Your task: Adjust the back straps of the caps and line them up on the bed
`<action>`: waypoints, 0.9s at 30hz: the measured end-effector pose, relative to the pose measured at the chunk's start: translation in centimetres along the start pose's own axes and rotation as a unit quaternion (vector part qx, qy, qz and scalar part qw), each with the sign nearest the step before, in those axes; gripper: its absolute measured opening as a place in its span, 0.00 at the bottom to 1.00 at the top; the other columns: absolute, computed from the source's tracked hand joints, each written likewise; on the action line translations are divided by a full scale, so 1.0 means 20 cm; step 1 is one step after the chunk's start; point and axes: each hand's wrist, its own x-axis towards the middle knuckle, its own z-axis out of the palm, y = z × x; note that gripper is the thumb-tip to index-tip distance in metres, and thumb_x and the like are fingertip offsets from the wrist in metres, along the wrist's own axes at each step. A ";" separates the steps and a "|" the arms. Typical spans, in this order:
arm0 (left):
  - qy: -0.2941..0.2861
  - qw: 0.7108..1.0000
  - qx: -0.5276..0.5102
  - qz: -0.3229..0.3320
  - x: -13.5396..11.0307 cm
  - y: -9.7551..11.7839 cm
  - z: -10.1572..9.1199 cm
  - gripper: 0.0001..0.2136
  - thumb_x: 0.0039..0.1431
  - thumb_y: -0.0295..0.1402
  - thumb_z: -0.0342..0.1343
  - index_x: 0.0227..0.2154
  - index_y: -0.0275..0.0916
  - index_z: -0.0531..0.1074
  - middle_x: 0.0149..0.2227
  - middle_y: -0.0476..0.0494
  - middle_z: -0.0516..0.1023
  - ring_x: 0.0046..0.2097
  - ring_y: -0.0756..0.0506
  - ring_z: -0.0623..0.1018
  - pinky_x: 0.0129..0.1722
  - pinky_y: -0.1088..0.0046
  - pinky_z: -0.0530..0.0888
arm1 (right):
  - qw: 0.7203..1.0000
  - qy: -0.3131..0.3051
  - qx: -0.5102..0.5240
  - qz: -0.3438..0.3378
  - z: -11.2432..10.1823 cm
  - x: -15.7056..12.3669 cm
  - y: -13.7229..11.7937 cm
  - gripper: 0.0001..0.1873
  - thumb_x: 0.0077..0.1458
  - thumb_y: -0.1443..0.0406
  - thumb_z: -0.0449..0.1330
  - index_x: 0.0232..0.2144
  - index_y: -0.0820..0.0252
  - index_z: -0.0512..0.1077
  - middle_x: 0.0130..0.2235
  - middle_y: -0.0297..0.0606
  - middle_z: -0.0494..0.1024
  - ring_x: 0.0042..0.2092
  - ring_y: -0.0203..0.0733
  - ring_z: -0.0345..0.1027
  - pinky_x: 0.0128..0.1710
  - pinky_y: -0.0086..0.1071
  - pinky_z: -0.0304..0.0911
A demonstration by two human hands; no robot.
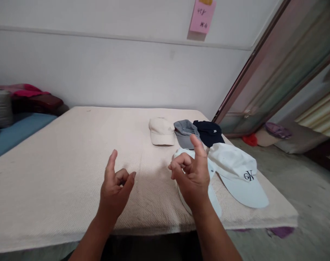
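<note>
My left hand (115, 192) hovers above the bedspread with its index finger raised. Its middle finger is bent, the thumb stands apart, and nothing is held. Further right, my right hand (193, 177) points its index finger up, while its thumb and bent fingers come together with nothing visible between them. Partly hidden behind that hand is a pale cap (214, 203). Beside it lies a white cap (232, 163) with dark letters, its brim toward the front right. Behind them sit a beige cap (162, 131), a grey cap (185, 131) and a navy cap (208, 133) in a row.
A cream bedspread (58, 174) covers the flat surface, which meets a white wall (113, 72). A pink note (202, 16) hangs there. At left are a grey cushion (0, 107) and blue bedding (25, 127). A sliding door (263, 79) and floor (314, 188) lie right.
</note>
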 end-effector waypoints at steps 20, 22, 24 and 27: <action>0.085 0.992 0.018 0.096 -0.03 0.12 -0.10 0.42 0.52 0.27 0.58 0.65 0.44 0.40 0.18 0.62 0.62 0.19 0.54 0.61 0.23 0.80 0.67 | 0.998 -0.006 -0.061 0.000 -0.02 -0.04 0.02 0.38 0.55 0.70 0.55 0.64 0.48 0.44 0.24 0.26 0.64 0.24 0.34 0.59 0.24 0.31 0.62; 0.090 0.992 0.018 0.092 -0.03 0.12 -0.10 0.42 0.52 0.27 0.58 0.65 0.43 0.40 0.18 0.63 0.62 0.18 0.55 0.61 0.22 0.80 0.67 | 0.998 -0.006 -0.061 -0.003 -0.01 -0.04 0.02 0.38 0.55 0.70 0.55 0.64 0.49 0.44 0.24 0.26 0.64 0.24 0.34 0.59 0.24 0.31 0.62; 0.092 0.992 0.013 0.089 -0.03 0.13 -0.10 0.42 0.52 0.27 0.58 0.65 0.43 0.39 0.18 0.63 0.62 0.18 0.55 0.61 0.22 0.81 0.67 | 0.998 -0.007 -0.064 -0.005 -0.01 -0.04 0.01 0.39 0.55 0.70 0.55 0.64 0.49 0.44 0.24 0.26 0.64 0.24 0.34 0.59 0.24 0.31 0.62; 0.092 0.991 -0.008 0.095 -0.03 0.14 -0.11 0.42 0.53 0.27 0.58 0.65 0.45 0.39 0.18 0.63 0.62 0.18 0.55 0.61 0.21 0.81 0.66 | 0.998 -0.008 -0.068 -0.007 0.00 -0.04 0.01 0.39 0.55 0.71 0.56 0.64 0.49 0.44 0.24 0.26 0.64 0.24 0.34 0.59 0.24 0.31 0.62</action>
